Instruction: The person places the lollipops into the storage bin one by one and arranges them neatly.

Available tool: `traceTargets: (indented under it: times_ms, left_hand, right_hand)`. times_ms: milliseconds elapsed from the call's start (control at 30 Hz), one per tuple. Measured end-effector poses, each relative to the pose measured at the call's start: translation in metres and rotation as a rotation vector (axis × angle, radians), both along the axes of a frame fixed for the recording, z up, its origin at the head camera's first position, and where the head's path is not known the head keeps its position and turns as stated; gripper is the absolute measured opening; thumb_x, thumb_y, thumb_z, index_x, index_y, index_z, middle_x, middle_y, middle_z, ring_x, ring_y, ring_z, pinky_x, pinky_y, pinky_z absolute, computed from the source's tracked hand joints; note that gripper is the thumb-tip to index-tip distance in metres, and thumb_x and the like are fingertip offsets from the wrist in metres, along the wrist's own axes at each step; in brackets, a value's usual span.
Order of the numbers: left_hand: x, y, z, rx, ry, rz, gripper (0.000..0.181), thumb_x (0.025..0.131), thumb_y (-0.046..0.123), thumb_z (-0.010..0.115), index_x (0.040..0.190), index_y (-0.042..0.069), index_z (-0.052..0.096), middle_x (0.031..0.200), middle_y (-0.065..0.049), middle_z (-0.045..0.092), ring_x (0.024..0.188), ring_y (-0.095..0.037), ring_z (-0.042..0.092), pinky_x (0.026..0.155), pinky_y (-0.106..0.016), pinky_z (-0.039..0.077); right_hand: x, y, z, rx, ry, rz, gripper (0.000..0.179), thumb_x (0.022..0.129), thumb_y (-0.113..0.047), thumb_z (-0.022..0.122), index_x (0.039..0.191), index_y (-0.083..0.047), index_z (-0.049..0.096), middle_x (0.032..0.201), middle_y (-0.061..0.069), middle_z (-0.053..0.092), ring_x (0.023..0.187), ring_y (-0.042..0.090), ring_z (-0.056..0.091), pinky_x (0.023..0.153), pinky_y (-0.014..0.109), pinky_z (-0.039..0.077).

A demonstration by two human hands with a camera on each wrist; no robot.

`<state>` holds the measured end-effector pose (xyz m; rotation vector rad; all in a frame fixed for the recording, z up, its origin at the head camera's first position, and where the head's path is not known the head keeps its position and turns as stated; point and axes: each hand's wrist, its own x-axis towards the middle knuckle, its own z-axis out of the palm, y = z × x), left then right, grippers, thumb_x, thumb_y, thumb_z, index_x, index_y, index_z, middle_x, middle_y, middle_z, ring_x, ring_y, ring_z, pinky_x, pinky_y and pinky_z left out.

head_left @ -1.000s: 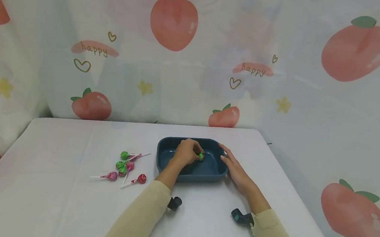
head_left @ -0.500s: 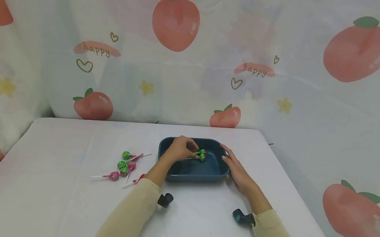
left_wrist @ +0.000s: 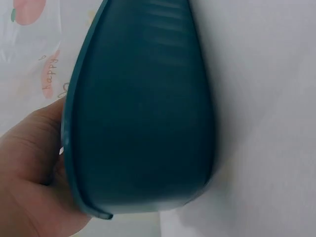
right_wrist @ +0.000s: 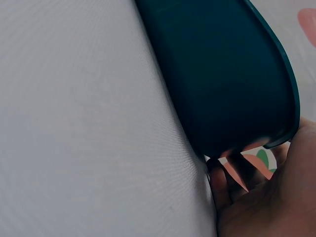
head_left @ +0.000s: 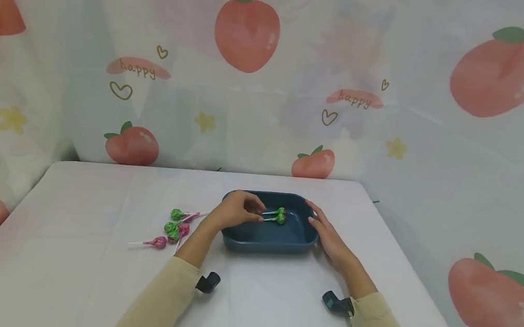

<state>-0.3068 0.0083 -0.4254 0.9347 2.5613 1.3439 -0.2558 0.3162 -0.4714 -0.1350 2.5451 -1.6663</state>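
Note:
In the head view, two green-wrapped lollipops (head_left: 280,218) lie side by side in the dark blue tray (head_left: 264,248), sticks pointing left. My left hand (head_left: 234,209) is over the tray's left part, thumb and fingertips spread right by the stick ends. The left wrist view shows the tray's outer wall (left_wrist: 138,108), with the left hand (left_wrist: 29,173) partly hidden behind the rim. At the tray's right end my right hand (head_left: 330,239) touches the side with extended fingers. The right wrist view has the right hand (right_wrist: 261,192) against that end wall.
Left of the tray, several wrapped lollipops (head_left: 170,227) lie in a loose group on the white table (head_left: 84,272), some overlapped by the left forearm. A pink-purple lollipop (head_left: 159,242) is nearest the front. A fruit-patterned cloth (head_left: 266,112) hangs behind the table.
My left hand has drawn back to the left, away from the two green lollipops, which stay in the tray with their sticks now visible. The right hand keeps its place at the tray.

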Motion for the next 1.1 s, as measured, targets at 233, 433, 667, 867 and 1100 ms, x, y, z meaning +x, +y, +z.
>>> traceTargets:
  times_ms: [233, 433, 667, 867, 1100]
  left_hand:
    - [0.010, -0.025, 0.007, 0.007, 0.000, -0.041, 0.024, 0.089, 0.011, 0.083, 0.112, 0.009, 0.077, 0.100, 0.002, 0.072, 0.089, -0.015, 0.063, 0.081, -0.033, 0.052]
    - [0.019, -0.044, 0.012, 0.008, 0.001, -0.057, 0.025, 0.090, 0.012, 0.083, 0.114, 0.013, 0.076, 0.107, -0.001, 0.074, 0.091, -0.015, 0.064, 0.081, -0.032, 0.054]
    - [0.026, -0.062, 0.017, 0.034, 0.053, -0.016, 0.024, 0.089, 0.009, 0.083, 0.112, 0.014, 0.077, 0.103, 0.003, 0.072, 0.094, -0.017, 0.064, 0.085, -0.035, 0.054]
    - [0.029, -0.087, 0.010, 0.045, 0.094, 0.130, 0.024, 0.088, 0.006, 0.084, 0.111, 0.010, 0.077, 0.106, -0.005, 0.074, 0.096, -0.018, 0.065, 0.085, -0.039, 0.054]
    - [0.032, -0.122, -0.001, -0.065, 0.017, 0.213, 0.024, 0.089, 0.012, 0.084, 0.112, 0.011, 0.076, 0.107, -0.006, 0.072, 0.098, -0.020, 0.065, 0.084, -0.039, 0.056]
  right_hand:
    - [0.010, -0.011, 0.021, -0.004, -0.019, 0.014, 0.053, 0.114, -0.029, 0.034, 0.166, -0.024, 0.023, 0.172, 0.012, 0.009, 0.155, 0.042, 0.000, 0.115, 0.071, 0.000]
    - [0.004, -0.009, 0.013, -0.010, -0.011, 0.026, 0.053, 0.114, -0.034, 0.035, 0.166, -0.028, 0.023, 0.172, 0.011, 0.009, 0.155, 0.041, 0.000, 0.115, 0.071, 0.000]
    - [-0.006, 0.000, 0.000, -0.013, 0.022, 0.024, 0.053, 0.113, -0.041, 0.036, 0.165, -0.035, 0.024, 0.172, 0.007, 0.009, 0.156, 0.040, -0.002, 0.115, 0.071, 0.002]
    - [-0.005, 0.000, -0.002, -0.007, 0.017, 0.038, 0.054, 0.113, -0.043, 0.036, 0.164, -0.037, 0.024, 0.172, 0.006, 0.009, 0.156, 0.040, 0.000, 0.115, 0.071, 0.003]
    - [-0.003, 0.002, -0.007, 0.001, 0.031, 0.026, 0.053, 0.112, -0.044, 0.037, 0.164, -0.037, 0.026, 0.172, 0.006, 0.013, 0.155, 0.041, 0.005, 0.115, 0.071, 0.004]
